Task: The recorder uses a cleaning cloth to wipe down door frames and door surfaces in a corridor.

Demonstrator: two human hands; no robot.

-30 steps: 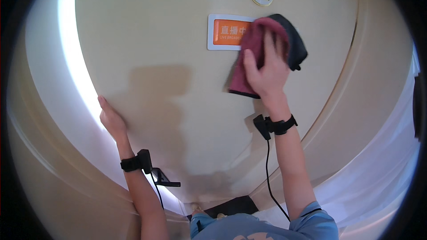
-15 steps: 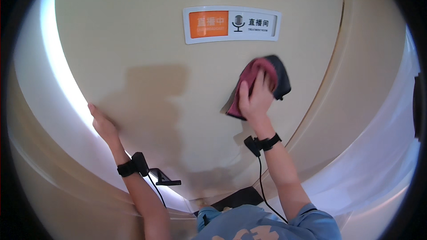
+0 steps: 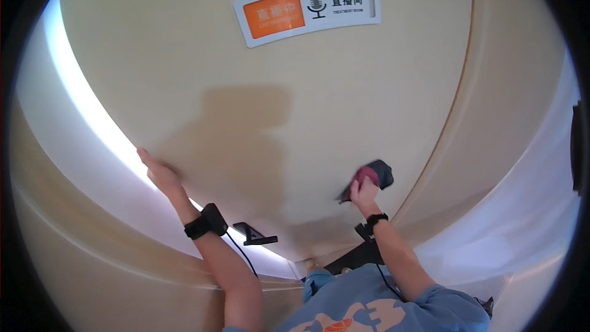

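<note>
Bunched maroon cloth (image 3: 372,172) lowered, right hand (image 3: 365,194) gripping, smooth cream door (image 3: 344,98)

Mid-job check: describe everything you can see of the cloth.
The cloth has a maroon side and a dark, blackish side, and looks like soft fabric. It is bunched, maroon toward the camera around the fingers, with the dark part showing at upper right and a corner trailing to lower left. The right grip holds it at the lower right of the cream door, well below the sign. The grip hides part of it; its weave is too small to tell.
</note>
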